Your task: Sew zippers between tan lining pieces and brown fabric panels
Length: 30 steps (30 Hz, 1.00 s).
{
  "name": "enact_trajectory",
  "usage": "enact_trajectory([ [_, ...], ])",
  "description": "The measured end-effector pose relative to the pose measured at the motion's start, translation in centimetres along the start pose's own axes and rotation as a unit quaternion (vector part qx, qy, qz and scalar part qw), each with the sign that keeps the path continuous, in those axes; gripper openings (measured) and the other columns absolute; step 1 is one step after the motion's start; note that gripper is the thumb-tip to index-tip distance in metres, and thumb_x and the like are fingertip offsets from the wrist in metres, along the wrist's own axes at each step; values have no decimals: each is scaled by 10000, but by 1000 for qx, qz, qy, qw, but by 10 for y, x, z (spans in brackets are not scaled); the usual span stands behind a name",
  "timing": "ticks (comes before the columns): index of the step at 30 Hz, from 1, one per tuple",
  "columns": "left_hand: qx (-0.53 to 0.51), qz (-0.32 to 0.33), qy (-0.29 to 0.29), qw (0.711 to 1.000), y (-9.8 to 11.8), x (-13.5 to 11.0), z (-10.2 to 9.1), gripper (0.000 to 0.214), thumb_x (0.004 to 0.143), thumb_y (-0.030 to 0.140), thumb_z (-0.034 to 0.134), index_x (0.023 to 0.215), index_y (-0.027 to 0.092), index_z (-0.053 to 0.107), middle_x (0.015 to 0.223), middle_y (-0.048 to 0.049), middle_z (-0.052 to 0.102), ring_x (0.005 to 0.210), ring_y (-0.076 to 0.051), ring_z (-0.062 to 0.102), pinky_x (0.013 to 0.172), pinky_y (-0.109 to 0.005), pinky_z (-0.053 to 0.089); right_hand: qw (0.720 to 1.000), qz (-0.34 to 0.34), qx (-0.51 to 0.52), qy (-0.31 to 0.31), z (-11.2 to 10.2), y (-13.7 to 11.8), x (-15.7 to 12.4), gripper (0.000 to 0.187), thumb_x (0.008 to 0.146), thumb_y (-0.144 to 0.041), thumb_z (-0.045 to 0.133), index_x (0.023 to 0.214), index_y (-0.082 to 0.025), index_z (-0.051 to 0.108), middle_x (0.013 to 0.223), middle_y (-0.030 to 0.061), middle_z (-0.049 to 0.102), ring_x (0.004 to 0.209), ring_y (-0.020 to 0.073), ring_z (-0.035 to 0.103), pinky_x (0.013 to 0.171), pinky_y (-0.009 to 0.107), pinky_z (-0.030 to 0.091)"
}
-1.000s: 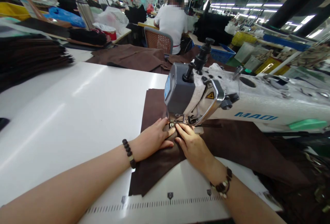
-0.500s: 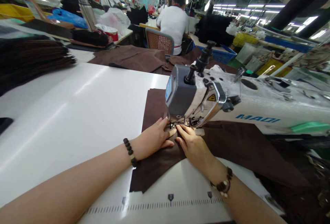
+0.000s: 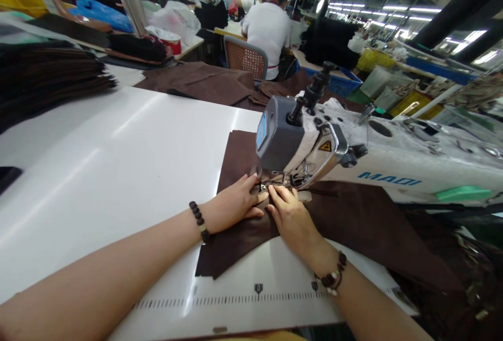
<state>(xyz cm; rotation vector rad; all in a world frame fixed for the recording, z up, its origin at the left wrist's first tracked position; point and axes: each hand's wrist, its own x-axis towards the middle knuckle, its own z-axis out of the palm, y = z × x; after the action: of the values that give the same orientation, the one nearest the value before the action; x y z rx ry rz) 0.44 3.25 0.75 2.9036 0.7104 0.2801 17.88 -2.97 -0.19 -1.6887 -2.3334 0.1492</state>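
A piece of dark brown fabric point(image 3: 353, 220) lies on the white table point(image 3: 118, 163) and runs under the head of a grey-white sewing machine point(image 3: 353, 152). My left hand point(image 3: 236, 206) rests flat on the fabric just left of the presser foot point(image 3: 264, 186), fingers stretched forward. My right hand point(image 3: 291, 215) lies beside it on the fabric, fingertips pressed down right at the foot. Both wrists wear bead bracelets.
A ruler scale point(image 3: 251, 296) is printed along the table's near edge. A stack of dark fabric pieces point(image 3: 47, 79) sits at the far left, more brown fabric point(image 3: 204, 84) at the back. A person in a white top point(image 3: 269, 32) sits on a chair beyond.
The fabric has fed slightly away through the machine, its near corner drawing closer to my hands. Both hands stay at the presser foot. The view has shifted a little.
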Motion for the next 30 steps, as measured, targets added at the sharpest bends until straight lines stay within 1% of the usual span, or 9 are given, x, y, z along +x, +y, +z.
enact_trajectory([
  [6,-4,10,4,1000,-3,0,0,395,865,401,489,1102,102,590,1180,-179,465,1162,-294,417,1000,-454,361,1000,8,-17,-6,-1,-3,0,386,883,-175,458,1256,-76,472,1218,132,506,1135,238,431,1038,435,287],
  [11,-7,6,-9,1000,-4,2,2,367,874,408,471,1050,116,607,1222,-188,448,1213,-310,367,1017,-502,312,998,-2,-57,-37,-23,1,4,350,889,-249,485,1224,-150,508,1184,101,541,1074,237,486,957,402,355],
  [14,1,-4,-27,1000,-3,2,-2,363,883,408,456,1035,119,615,1219,-194,459,1203,-311,383,1006,-510,312,985,62,-127,-97,-46,16,9,279,893,-318,479,1063,-130,596,1042,131,595,1004,284,523,894,445,371],
  [16,6,-4,-31,1000,-3,-1,-7,321,884,373,478,1063,140,607,1243,-184,452,1204,-304,386,1011,-512,300,976,88,-125,-158,-63,27,12,255,882,-287,492,1020,-101,599,996,145,600,949,268,553,837,385,407],
  [19,-6,2,-29,1000,-4,-10,-16,200,897,256,479,988,161,630,1251,-128,471,1211,-263,394,1047,-489,259,965,27,-56,-254,-87,33,9,280,879,-236,481,1117,-113,563,1035,127,603,924,227,578,793,305,424],
  [23,-54,2,-25,998,1,-19,-19,231,923,151,392,909,138,622,1087,-62,582,1059,-170,529,1011,-362,356,930,-40,58,-362,-105,20,-4,390,880,-179,452,1269,-197,480,965,53,645,843,175,608,734,254,442],
  [26,-50,1,-3,999,11,-21,-12,204,914,171,418,1007,121,594,1080,-82,583,1018,-185,552,943,-333,424,952,-52,86,-288,-91,8,-13,398,881,-141,435,1271,-206,475,1065,50,616,938,168,583,823,276,443],
  [28,-30,-1,18,999,16,-20,-5,224,893,219,478,1053,96,575,1123,-122,560,1036,-218,543,931,-344,435,981,-42,50,-183,-69,3,-18,422,879,-145,451,1300,-175,438,1285,84,475,1160,199,454,976,355,365],
  [30,-2,-2,32,999,20,-19,1,306,868,281,527,1087,69,559,1150,-161,539,1062,-254,528,940,-369,429,992,-17,12,-127,-45,-4,-23,441,891,-168,442,1330,-170,397,1389,81,347,1269,216,322,1041,429,286],
])
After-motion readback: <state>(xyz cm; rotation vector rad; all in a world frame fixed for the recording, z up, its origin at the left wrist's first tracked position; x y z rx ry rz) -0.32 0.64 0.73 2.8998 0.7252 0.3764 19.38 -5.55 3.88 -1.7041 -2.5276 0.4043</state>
